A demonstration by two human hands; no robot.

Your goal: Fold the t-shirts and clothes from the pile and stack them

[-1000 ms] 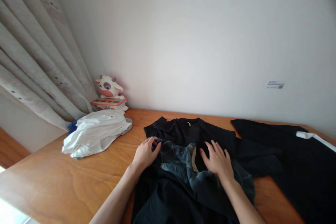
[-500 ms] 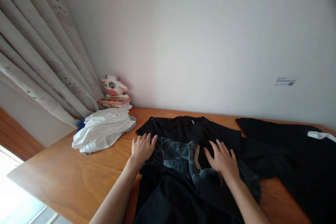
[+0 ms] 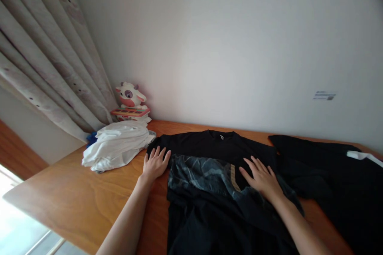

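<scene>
A black T-shirt (image 3: 197, 143) lies spread on the wooden table, its neckline with a small white label toward the wall. Over its lower part is a rumpled dark garment with a blue-grey patterned band (image 3: 203, 171) and a beige strip. My left hand (image 3: 156, 163) rests with fingers spread on the T-shirt's left sleeve. On the right, my right hand (image 3: 261, 177) lies open, fingers apart, on the black cloth beside the beige strip. Neither hand grips anything. Dark folds at the front blend together, so I cannot tell where one garment ends.
To the left is a heap of white clothing (image 3: 118, 145), with a cow toy with a keyboard (image 3: 131, 101) behind it. More black clothing (image 3: 344, 183) with a white strip covers the right side. A curtain (image 3: 60, 59) hangs at the left; the wall (image 3: 224, 48) borders the table (image 3: 74, 203).
My left hand has shifted left and slightly up, onto the sleeve, which is now drawn outward. My right hand has moved a little right. The patterned band lies flatter.
</scene>
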